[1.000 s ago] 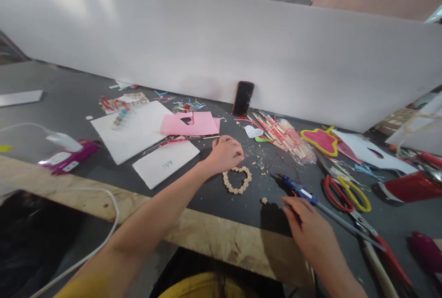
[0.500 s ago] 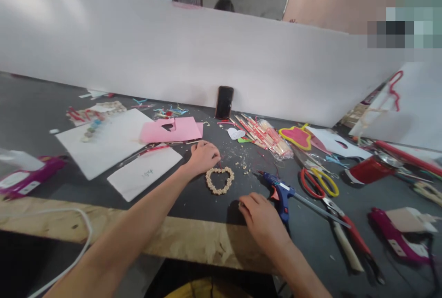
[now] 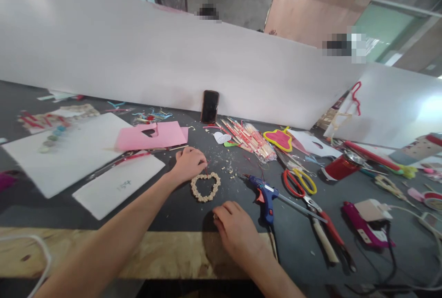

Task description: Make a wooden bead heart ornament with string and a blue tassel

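Handwriting (image 3: 124,186), blurred, marks a white slab (image 3: 103,197); left fingers (image 3: 200,162) pinch red cord (image 3: 206,169) at a beaded heart (image 3: 206,199), right fingers (image 3: 223,213) a beaded piece (image 3: 216,216).

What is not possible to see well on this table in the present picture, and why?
All in the head view:
Small beige piece pinched in the right hand: full shape hidden by the fingers.
Whether the left hand grips the thin red cord: hidden by its own fingers.
Magenta object: blurred, cut off by the left edge.
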Tool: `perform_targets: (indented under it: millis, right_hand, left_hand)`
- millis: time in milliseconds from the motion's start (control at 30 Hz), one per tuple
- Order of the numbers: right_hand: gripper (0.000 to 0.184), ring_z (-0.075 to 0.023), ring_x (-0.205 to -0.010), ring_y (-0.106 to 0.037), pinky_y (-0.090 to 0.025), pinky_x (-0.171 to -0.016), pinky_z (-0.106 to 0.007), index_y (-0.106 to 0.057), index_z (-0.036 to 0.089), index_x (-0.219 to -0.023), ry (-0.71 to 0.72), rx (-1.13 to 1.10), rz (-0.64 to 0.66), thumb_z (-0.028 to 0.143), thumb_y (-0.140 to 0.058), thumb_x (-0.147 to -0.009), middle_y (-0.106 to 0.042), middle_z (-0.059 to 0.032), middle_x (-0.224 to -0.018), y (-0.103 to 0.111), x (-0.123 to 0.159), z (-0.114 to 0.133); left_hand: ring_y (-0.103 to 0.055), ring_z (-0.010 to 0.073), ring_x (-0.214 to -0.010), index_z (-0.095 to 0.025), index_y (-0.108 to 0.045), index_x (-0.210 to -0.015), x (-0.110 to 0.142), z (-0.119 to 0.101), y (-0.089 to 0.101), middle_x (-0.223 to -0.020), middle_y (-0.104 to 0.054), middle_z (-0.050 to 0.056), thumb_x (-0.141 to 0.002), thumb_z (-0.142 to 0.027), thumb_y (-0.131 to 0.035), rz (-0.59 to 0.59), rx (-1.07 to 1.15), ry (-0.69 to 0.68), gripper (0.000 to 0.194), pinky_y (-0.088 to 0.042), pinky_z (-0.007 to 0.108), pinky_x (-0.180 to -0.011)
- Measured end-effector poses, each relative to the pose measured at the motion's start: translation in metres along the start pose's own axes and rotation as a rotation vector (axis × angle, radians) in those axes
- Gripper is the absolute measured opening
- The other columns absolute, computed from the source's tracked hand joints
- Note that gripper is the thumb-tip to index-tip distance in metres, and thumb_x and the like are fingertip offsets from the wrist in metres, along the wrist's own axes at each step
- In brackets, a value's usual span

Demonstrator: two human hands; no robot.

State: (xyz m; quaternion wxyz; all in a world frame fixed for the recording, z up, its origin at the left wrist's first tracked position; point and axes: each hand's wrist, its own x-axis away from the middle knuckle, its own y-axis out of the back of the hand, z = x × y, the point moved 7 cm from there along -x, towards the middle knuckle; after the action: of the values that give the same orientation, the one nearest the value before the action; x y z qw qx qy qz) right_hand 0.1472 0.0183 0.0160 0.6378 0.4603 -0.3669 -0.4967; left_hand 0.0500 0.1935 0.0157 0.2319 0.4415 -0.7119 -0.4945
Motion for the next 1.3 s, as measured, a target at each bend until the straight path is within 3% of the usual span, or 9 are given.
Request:
perform_targets:
  millis: [200,400,533,600,767,900,1100,1300]
  right_hand:
    - [0.023,-0.0203,-0.092,-0.055,-0.044,-0.08,-0.031,-0.059,0.02,-0.107,-0.027,-0.026,-0.007,0.013,-0.05,-0.087,-0.063,-0.0051,-0.099,0.002,0.004,-0.001]
    - [0.032,-0.0213,-0.098,-0.056,-0.045,-0.086,-0.033,-0.056,0.018,-0.116,0.015,-0.086,-0.015,0.012,-0.052,-0.085,-0.064,-0.0071,-0.108,0.013,0.012,-0.002]
    - [0.018,-0.0202,-0.085,-0.06,-0.047,-0.075,-0.032,-0.063,0.02,-0.094,0.045,-0.045,-0.074,0.017,-0.046,-0.088,-0.066,-0.0053,-0.089,0.037,0.021,-0.017]
    - [0.02,-0.0184,-0.079,-0.061,-0.047,-0.071,-0.03,-0.062,0.021,-0.086,0.031,-0.041,-0.15,0.018,-0.042,-0.089,-0.067,-0.0047,-0.083,0.056,0.025,-0.035]
    - [0.022,-0.02,-0.072,-0.063,-0.045,-0.064,-0.03,-0.059,0.022,-0.082,-0.201,0.112,-0.345,0.029,-0.04,-0.088,-0.069,-0.0057,-0.08,0.11,0.022,-0.105]
    - [0.02,-0.0199,-0.071,-0.063,-0.044,-0.063,-0.03,-0.058,0.023,-0.084,-0.31,0.161,-0.304,0.031,-0.04,-0.086,-0.069,-0.0043,-0.079,0.127,-0.002,-0.145]
    - [0.024,-0.0174,-0.082,-0.064,-0.044,-0.07,-0.026,-0.058,0.019,-0.104,-0.293,0.147,-0.156,0.023,-0.05,-0.083,-0.069,-0.0067,-0.097,0.11,-0.06,-0.161]
    - [0.015,-0.0173,-0.08,-0.062,-0.046,-0.071,-0.031,-0.064,0.017,-0.086,-0.329,0.192,0.034,0.03,-0.058,-0.084,-0.068,-0.0045,-0.085,0.08,-0.097,-0.167]
  left_hand:
    - [-0.046,0.0305,-0.109,-0.027,-0.071,-0.077,0.005,-0.001,0.01,-0.106,-0.068,0.003,-0.082,-0.029,-0.044,-0.061,-0.055,0.026,0.027,-0.028,0.053,-0.091]
    - [-0.043,0.0311,-0.116,-0.026,-0.062,-0.11,0.022,-0.009,0.044,-0.122,-0.06,0.006,-0.083,-0.03,-0.047,-0.159,-0.112,0.033,0.031,-0.027,0.053,-0.095]
    - [-0.04,0.0285,-0.12,-0.026,-0.055,-0.119,0.047,-0.026,0.069,-0.127,-0.055,0.006,-0.087,-0.033,-0.046,-0.254,-0.098,0.01,0.034,-0.031,0.049,-0.095]
    - [-0.041,0.0267,-0.119,-0.027,-0.055,-0.116,0.063,-0.037,0.076,-0.125,-0.056,0.006,-0.088,-0.032,-0.046,-0.331,-0.052,-0.022,0.03,-0.033,0.046,-0.095]
    - [-0.044,0.025,-0.116,-0.027,-0.056,-0.113,0.098,-0.057,0.058,-0.121,-0.056,0.005,-0.088,-0.027,-0.05,-0.358,0.068,-0.107,0.026,-0.036,0.045,-0.094]
    - [-0.043,0.026,-0.116,-0.026,-0.056,-0.112,0.122,-0.064,0.039,-0.12,-0.056,0.006,-0.087,-0.019,-0.05,-0.366,0.126,-0.15,0.026,-0.037,0.047,-0.094]
    - [-0.046,0.0246,-0.114,-0.023,-0.059,-0.106,0.153,-0.054,0.028,-0.115,-0.057,0.008,-0.086,-0.01,-0.048,-0.436,0.157,-0.175,0.026,-0.041,0.045,-0.096]
    - [-0.048,0.0239,-0.109,-0.021,-0.059,-0.102,0.172,-0.027,0.026,-0.112,-0.056,0.009,-0.085,-0.005,-0.048,-0.513,0.132,-0.116,0.025,-0.043,0.045,-0.093]
